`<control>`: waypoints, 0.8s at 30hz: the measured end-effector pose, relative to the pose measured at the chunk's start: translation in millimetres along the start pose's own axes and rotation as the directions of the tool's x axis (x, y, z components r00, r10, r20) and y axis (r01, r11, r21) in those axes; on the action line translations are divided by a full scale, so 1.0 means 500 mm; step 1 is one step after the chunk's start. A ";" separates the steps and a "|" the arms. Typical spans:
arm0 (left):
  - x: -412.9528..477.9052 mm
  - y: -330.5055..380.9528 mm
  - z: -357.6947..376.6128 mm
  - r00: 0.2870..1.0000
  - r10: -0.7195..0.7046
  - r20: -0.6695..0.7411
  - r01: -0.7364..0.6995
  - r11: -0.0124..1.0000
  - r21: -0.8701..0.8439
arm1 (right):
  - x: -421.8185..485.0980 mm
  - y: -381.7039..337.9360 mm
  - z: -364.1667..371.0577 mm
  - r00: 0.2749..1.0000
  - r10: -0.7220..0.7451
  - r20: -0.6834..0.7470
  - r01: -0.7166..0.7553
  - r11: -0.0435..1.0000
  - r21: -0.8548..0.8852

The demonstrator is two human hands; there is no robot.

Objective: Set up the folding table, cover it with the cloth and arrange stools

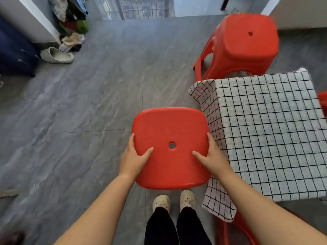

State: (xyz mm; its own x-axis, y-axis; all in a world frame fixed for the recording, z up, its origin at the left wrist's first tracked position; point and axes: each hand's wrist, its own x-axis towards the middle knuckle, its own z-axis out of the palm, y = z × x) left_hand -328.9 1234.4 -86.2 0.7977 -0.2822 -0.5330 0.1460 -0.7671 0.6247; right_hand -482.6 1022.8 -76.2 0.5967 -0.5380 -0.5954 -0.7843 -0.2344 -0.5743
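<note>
I hold a red plastic stool (169,128) by its seat, seen from straight above, just left of the table. My left hand (135,156) grips the seat's left edge and my right hand (211,156) grips its right edge, thumbs lying on top. The table stands at the right, covered by a white cloth with a black grid (269,135) whose corners hang down. A second red stool (246,43) stands on the floor beyond the table's far corner. Parts of other red stools show at the right edge (323,101) and under the table's near corner (235,228).
Grey tiled floor (88,112) spreads to the left and ahead. A beige slipper (56,55), a heap of clothes (72,23) and a dark blue case (14,53) lie at the far left. My feet in pale clogs (174,202) stand below the held stool.
</note>
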 end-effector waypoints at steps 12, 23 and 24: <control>0.150 -0.114 0.116 0.996 0.085 0.021 -0.087 0.972 0.217 | 0.174 0.112 0.123 0.996 -0.085 -0.039 0.077 0.980 -0.183; 0.154 -0.074 0.117 0.989 -0.122 0.079 0.054 0.813 0.580 | 0.180 0.077 0.101 0.997 0.008 0.075 0.028 0.884 -0.466; 0.138 -0.058 0.120 0.989 -0.130 0.074 0.050 0.751 0.659 | 0.166 0.077 0.092 0.995 -0.008 0.097 0.055 0.870 -0.490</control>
State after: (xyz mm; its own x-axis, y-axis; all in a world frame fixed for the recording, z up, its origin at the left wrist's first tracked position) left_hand -313.3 1202.7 -175.0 0.7264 -0.2215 -0.6506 -0.2363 -0.9694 0.0662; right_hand -455.4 1006.3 -173.5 0.6167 -0.4553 -0.6421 -0.7328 -0.6300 -0.2571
